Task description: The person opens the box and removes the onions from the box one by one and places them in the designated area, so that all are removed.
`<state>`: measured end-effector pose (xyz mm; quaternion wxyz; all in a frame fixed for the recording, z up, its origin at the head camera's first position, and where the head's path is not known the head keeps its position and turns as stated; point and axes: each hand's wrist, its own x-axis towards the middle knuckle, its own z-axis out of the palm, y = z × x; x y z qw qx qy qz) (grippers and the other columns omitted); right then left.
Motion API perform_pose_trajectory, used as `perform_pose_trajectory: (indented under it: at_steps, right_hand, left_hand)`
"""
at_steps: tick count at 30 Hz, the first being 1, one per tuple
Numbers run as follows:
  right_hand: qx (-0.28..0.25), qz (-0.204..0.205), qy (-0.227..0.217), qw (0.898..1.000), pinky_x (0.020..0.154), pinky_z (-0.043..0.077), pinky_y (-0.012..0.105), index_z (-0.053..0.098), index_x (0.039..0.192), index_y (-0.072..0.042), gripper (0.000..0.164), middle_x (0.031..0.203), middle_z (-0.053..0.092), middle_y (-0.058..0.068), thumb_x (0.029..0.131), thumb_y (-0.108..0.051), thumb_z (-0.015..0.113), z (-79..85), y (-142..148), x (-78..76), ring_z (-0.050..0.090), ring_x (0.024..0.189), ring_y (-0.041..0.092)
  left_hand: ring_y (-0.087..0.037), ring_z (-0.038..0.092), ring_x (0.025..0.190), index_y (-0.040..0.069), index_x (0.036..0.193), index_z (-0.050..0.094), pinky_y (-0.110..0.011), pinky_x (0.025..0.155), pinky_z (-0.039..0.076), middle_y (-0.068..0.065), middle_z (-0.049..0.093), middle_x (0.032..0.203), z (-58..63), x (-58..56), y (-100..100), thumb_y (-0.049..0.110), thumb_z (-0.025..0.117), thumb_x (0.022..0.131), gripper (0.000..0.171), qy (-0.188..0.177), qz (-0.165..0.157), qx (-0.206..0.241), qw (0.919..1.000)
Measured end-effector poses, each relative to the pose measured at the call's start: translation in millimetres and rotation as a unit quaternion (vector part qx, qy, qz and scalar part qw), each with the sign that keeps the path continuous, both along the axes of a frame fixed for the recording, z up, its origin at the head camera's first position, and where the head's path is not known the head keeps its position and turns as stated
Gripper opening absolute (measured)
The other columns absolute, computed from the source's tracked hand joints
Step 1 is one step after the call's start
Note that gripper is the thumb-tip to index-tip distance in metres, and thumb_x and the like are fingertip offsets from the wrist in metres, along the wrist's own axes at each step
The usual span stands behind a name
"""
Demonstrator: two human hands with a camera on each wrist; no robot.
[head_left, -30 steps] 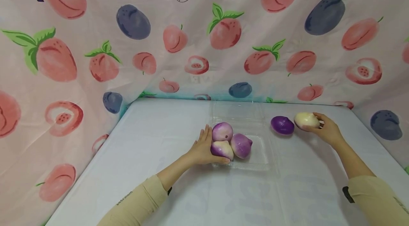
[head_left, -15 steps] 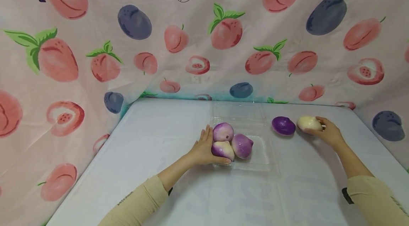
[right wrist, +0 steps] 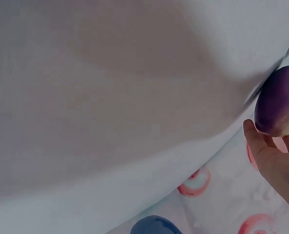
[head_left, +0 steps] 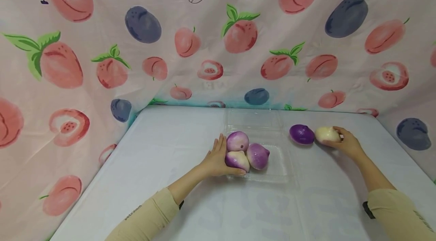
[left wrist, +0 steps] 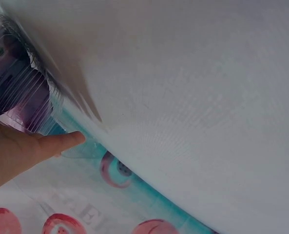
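Observation:
In the head view, my left hand [head_left: 216, 160] lies against the left side of a clear plastic box [head_left: 277, 163], fingers straight and thumb along its front edge. Inside the box sit a pale purple onion [head_left: 237, 141], a cream-and-purple onion [head_left: 236, 160] and a purple onion [head_left: 258, 156]. Further right, my right hand [head_left: 349, 143] holds a cream-topped onion [head_left: 326, 134], whose purple underside shows in the right wrist view. A dark purple onion [head_left: 301, 134] lies just left of it on the table. The left wrist view catches my left thumb [left wrist: 64, 141] beside the box wall.
The box's clear lid [head_left: 253, 118] lies folded back behind it. A white cloth covers the table [head_left: 177, 127]. A fruit-patterned curtain [head_left: 211, 17] hangs along the back and sides.
My right hand and the cream-topped onion have shifted slightly right, then back left, and down a little beside the dark purple onion. My left hand stays at the box.

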<state>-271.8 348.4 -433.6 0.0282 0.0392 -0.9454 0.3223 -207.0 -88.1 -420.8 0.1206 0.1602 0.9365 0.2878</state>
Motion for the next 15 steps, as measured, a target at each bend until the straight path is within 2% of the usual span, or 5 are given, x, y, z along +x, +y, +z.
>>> perform_pose_trajectory:
  at_steps: [5, 11, 15]
  right_hand:
    - [-0.006, -0.003, -0.003, 1.000, 0.089, 0.040, 0.058, 0.027, 0.135, 0.020, 0.080, 0.131, 0.033, 0.046, 0.088, -0.033, 0.063, -4.0, -0.5, -3.1, 0.044, 0.109, 0.056]
    - [-0.003, 0.003, 0.014, 1.000, 0.088, 0.039, 0.058, 0.026, 0.134, 0.022, 0.079, 0.128, 0.034, 0.048, 0.086, -0.028, 0.065, -8.0, -0.7, -3.0, 0.044, 0.108, 0.055]
    - [-0.007, 0.003, 0.009, 1.000, 0.091, 0.036, 0.062, 0.023, 0.136, 0.021, 0.081, 0.128, 0.032, 0.048, 0.086, -0.027, 0.065, -8.3, -0.1, -1.6, 0.039, 0.112, 0.058]
  left_hand:
    - [-0.035, -0.006, 0.146, 0.001, 0.150, -0.003, -0.062, 0.112, 0.015, -0.014, -0.010, 0.159, -0.2, -0.5, -1.0, 0.062, 0.073, 0.069, 0.128, -0.001, -0.001, 0.004, 1.0000]
    - [-0.035, -0.006, 0.146, 0.001, 0.150, -0.004, -0.062, 0.112, 0.015, -0.013, -0.011, 0.158, -0.8, -1.4, -1.3, 0.062, 0.073, 0.068, 0.128, -0.003, 0.000, 0.001, 1.0000]
    - [-0.035, -0.007, 0.146, 0.002, 0.150, -0.004, -0.062, 0.112, 0.014, -0.013, -0.011, 0.158, -1.8, -2.0, -1.1, 0.062, 0.073, 0.068, 0.128, -0.004, -0.001, 0.002, 1.0000]
